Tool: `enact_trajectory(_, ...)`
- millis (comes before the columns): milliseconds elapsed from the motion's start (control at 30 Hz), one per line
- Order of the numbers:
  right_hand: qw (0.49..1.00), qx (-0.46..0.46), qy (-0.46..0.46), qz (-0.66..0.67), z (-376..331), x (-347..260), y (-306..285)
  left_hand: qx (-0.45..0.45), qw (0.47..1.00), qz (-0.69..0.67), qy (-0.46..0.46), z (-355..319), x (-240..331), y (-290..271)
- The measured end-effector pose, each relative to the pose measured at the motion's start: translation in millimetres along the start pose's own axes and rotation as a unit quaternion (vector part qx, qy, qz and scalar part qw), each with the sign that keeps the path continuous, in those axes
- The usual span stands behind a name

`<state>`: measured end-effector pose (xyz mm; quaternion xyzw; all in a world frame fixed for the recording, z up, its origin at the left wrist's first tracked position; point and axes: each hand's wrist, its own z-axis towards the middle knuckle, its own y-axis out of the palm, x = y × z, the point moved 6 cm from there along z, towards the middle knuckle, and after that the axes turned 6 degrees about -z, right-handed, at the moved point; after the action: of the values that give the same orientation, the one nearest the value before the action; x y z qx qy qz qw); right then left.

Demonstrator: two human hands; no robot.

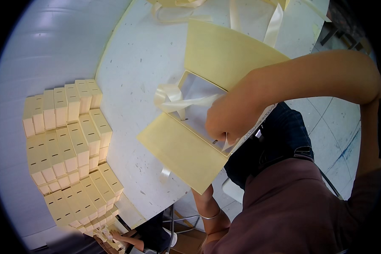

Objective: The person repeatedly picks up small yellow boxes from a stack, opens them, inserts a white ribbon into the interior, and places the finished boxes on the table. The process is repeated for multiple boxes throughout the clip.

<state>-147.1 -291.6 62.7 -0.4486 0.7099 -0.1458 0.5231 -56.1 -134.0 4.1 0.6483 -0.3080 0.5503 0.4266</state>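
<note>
Near the edge of the white table (133, 91), on the wearer's side: pale yellow box (195, 123) lying open, one broad panel (228, 48) spread on the far side, another panel (180, 153) on the near side. Right hand (223, 122) down in the box, fingers curled in almost to a fist. White ribbon end (227, 146) shows at the fingertips; whether it is pinched or only lying there, cannot tell. Left hand (203, 195) mostly hidden under the near panel's corner; grip cannot be read, though it may be steadying from below.

Satin ribbon (191, 102) crosses the box to the right hand; its loose loop (165, 95) flops over the box's short end. Slot (216, 141) near the hand. Ribbon tail (165, 174) pokes from beneath the near panel.

Risks, my judgement: a hard pull could drag the ribbon through unevenly, leaving one tail short. Slack loop may twist or crease. Knuckles pressing the thin wall could bend it or tear the slot. Near corner overhangs the table edge; should the left hand drop away during a tug, the box could swing or tip.
</note>
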Motion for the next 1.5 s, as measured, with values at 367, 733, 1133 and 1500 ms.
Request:
enact_trajectory(367, 0.99, 0.083, 0.014, -0.114, 8, 1, 1, -0.012, 0.922, 0.378, 0.08, 6, 15, 21)
enact_trajectory(733, 0.993, 0.091, 0.053, -0.059, 19, 9, 5, -0.018, 0.868, 0.482, 0.117, 10, 12, 27)
enact_trajectory(1133, 0.985, 0.168, 0.032, -0.039, 18, 9, 2, -0.02, 0.87, 0.472, 0.141, 10, 14, 28)
enact_trajectory(1500, 0.925, 0.373, -0.038, -0.062, -5, -4, -2, 0.043, 0.892, 0.435, 0.115, 26, 26, -8)
